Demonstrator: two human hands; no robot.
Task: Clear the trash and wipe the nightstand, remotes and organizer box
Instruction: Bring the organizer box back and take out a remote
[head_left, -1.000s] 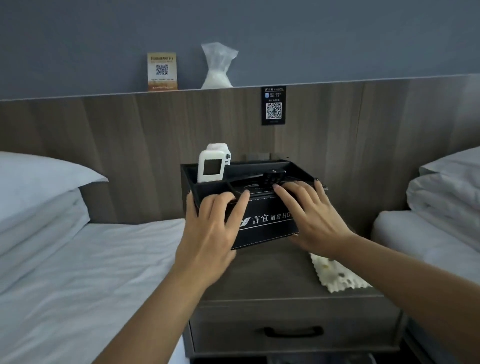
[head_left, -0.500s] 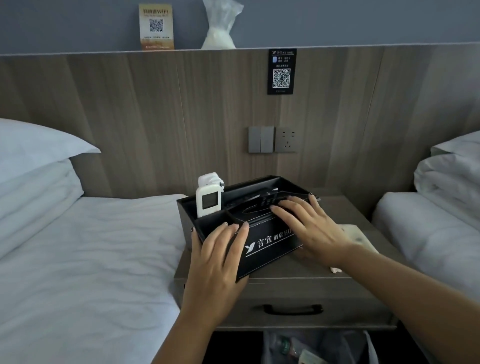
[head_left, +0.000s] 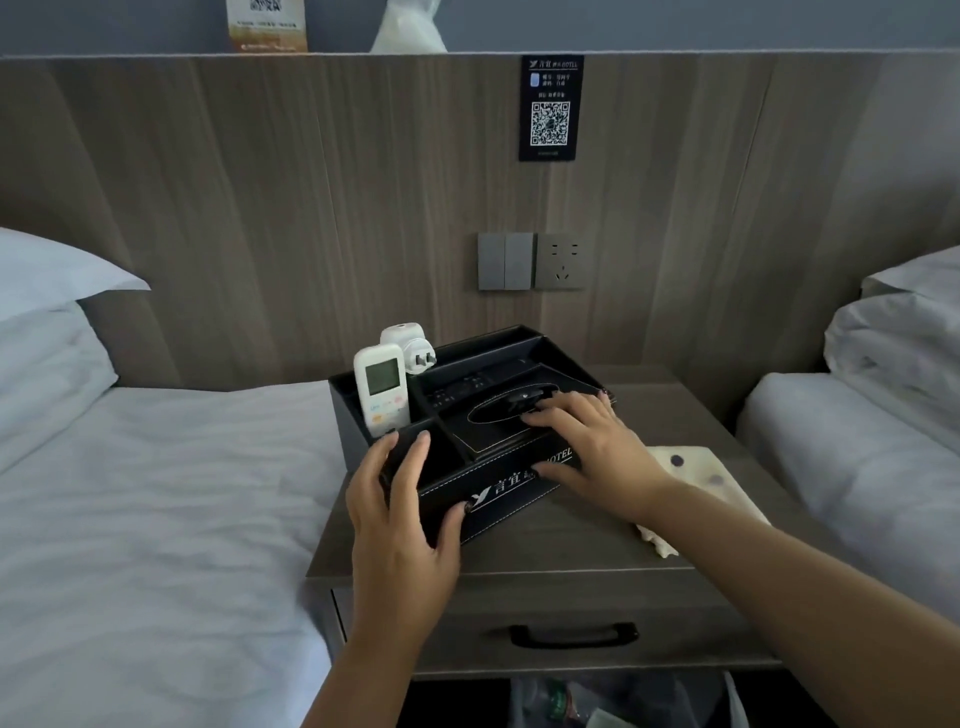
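A black organizer box (head_left: 498, 493) with white hotel lettering stands on the grey nightstand (head_left: 571, 551), near its left edge. My left hand (head_left: 400, 519) grips the box's near left corner, fingers over the rim and thumb on the front face. My right hand (head_left: 587, 447) holds the right part, fingers on the tissue lid and thumb on the front. A white remote (head_left: 382, 389) stands upright in the left compartment, with a white plug adapter (head_left: 410, 345) behind it. A dark remote (head_left: 457, 389) lies in the back compartment. A cream cloth (head_left: 696, 473) lies on the nightstand to the right.
Beds with white sheets flank the nightstand: left bed (head_left: 156, 519), right bed (head_left: 857, 457). A drawer with a black handle (head_left: 571, 634) sits below the top. A bag with trash (head_left: 597, 701) shows under the nightstand. Wall switches and a socket (head_left: 530, 260) are on the wooden headboard.
The box has come down from in front of the headboard onto the nightstand's left side, both hands still on it. The view has tilted down, and the wall switches now show.
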